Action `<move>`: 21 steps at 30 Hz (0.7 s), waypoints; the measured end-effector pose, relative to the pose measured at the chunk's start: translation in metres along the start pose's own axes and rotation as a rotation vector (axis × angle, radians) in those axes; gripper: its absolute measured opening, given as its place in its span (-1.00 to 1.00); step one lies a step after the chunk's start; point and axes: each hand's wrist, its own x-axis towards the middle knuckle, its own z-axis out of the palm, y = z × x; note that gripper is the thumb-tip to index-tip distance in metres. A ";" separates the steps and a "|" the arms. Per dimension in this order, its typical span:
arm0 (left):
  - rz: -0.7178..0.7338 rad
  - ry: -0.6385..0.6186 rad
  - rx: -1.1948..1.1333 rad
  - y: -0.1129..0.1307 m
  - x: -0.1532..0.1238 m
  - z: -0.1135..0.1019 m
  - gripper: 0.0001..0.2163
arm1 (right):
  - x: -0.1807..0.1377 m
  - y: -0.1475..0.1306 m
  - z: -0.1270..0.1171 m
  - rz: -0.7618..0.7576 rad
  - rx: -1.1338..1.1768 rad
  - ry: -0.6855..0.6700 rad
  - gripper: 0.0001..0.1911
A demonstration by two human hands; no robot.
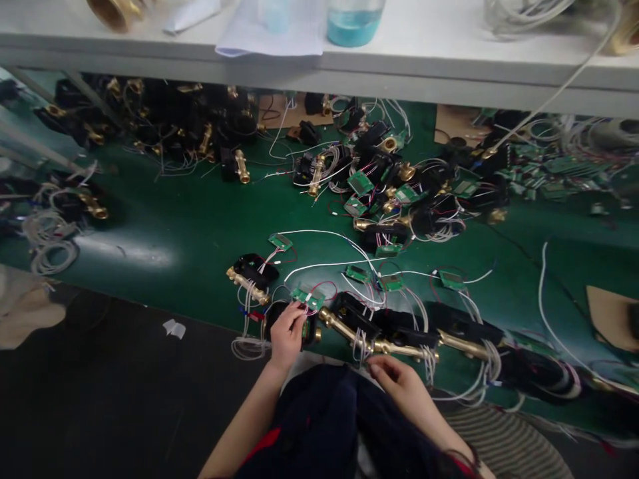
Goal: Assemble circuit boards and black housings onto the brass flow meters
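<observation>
My left hand [287, 336] has its fingers closed at the lower edge of a green circuit board [308, 296] with thin red and white wires. Beneath that hand lies a black housing [273, 319] with a brass end, partly hidden by the hand. My right hand [397, 378] is curled at the bench's front edge, close to a tied grey cable [360, 347] on a brass pipe fitting [344, 328]. What its fingertips hold, if anything, I cannot make out. Left of my hands sits another brass fitting [248, 286] with a black housing.
More brass meter-like units [459, 344] with boards and cables line the front edge to the right. A heap of similar parts [379, 179] lies behind on the green bench [200, 219]. Above runs a white shelf [424, 60] bearing a container of blue liquid [354, 26].
</observation>
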 end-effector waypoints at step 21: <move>0.305 -0.376 1.004 -0.042 0.055 -0.078 -0.66 | 0.105 0.086 -0.018 -1.146 -0.911 0.257 -0.64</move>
